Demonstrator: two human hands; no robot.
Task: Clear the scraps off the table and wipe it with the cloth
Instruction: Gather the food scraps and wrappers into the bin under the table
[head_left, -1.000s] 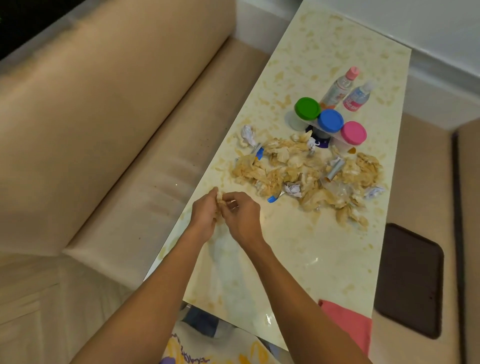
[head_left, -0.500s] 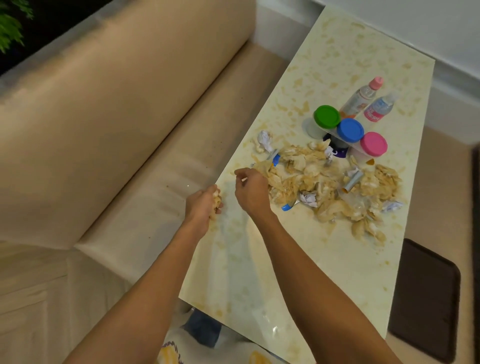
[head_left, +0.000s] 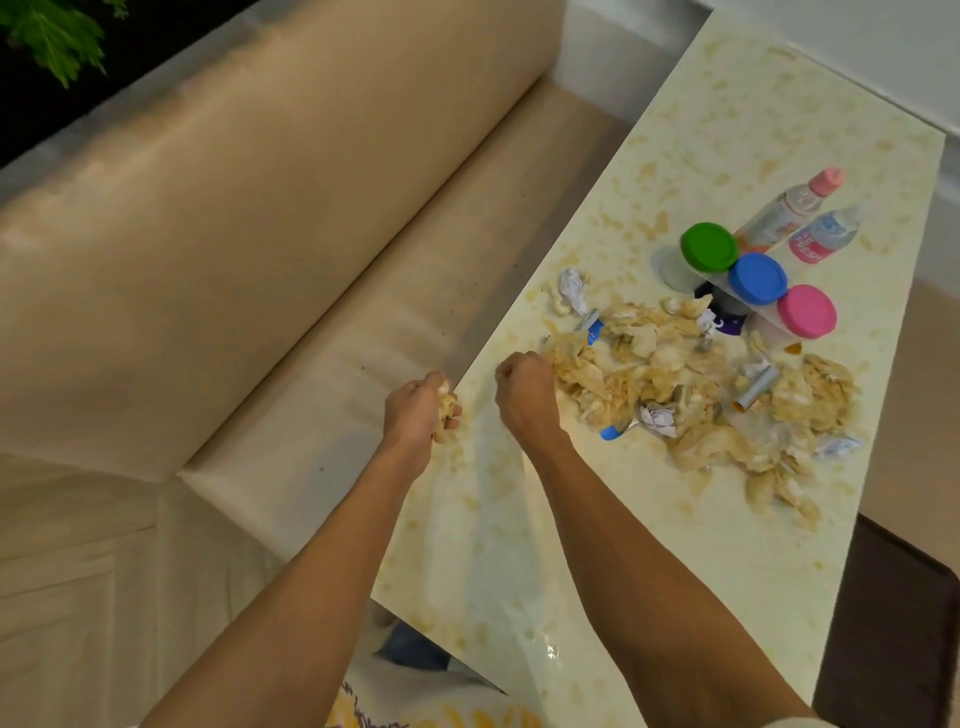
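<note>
Gathering scraps (head_left: 649, 374): my left hand (head_left: 410, 418) clenched round small wad (head_left: 444, 410), right hand (head_left: 524, 395) curled at pile edge, grasp unclear. I'd scoop bigger handfuls, flicking nothing off surface (head_left: 727, 561).

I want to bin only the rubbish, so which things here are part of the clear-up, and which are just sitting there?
Job: scraps heaped on the table; left hand gripping a handful; right hand curled at the heap's edge.
Lying about: three lidded jars; two bottles; sofa; dark mat.

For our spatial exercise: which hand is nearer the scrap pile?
Right. The right hand sits at the scrap pile; the left hand grips scraps farther left, over the table edge.
</note>
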